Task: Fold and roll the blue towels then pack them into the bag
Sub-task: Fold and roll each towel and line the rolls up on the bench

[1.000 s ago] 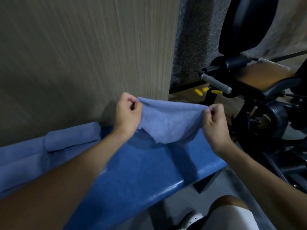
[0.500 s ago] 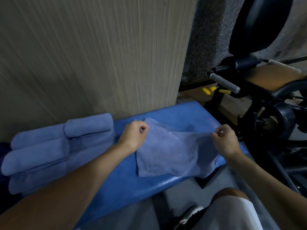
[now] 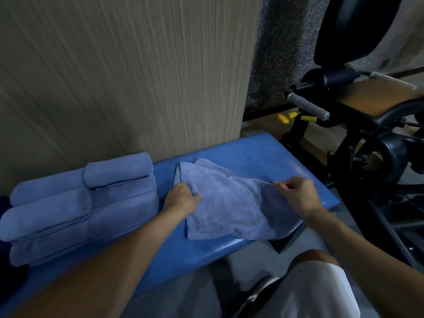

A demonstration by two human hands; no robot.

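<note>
Left hand (image 3: 183,197) grips the blue towel (image 3: 229,210) at its left edge. Fingers are curled in with the tips buried in cloth, so I can't see the exact pinch. Right hand (image 3: 298,193) pinches the towel's far right edge between thumb and forefinger, edge raised slightly. Whatever's under that flap is in shadow.

The towel lies on the bench (image 3: 263,152) between both sets of fingers. Its near right corner droops over the bench's front edge, below my right fingers.

Just left of my left fingers are the rolled towels (image 3: 80,203), stacked, their far left end lost in dark blur. Beyond the fingers there's a strip of bare bench, then the wall panel (image 3: 137,76). Right of my right fingers the bench ends, with a black exercise machine (image 3: 367,134) close by.
</note>
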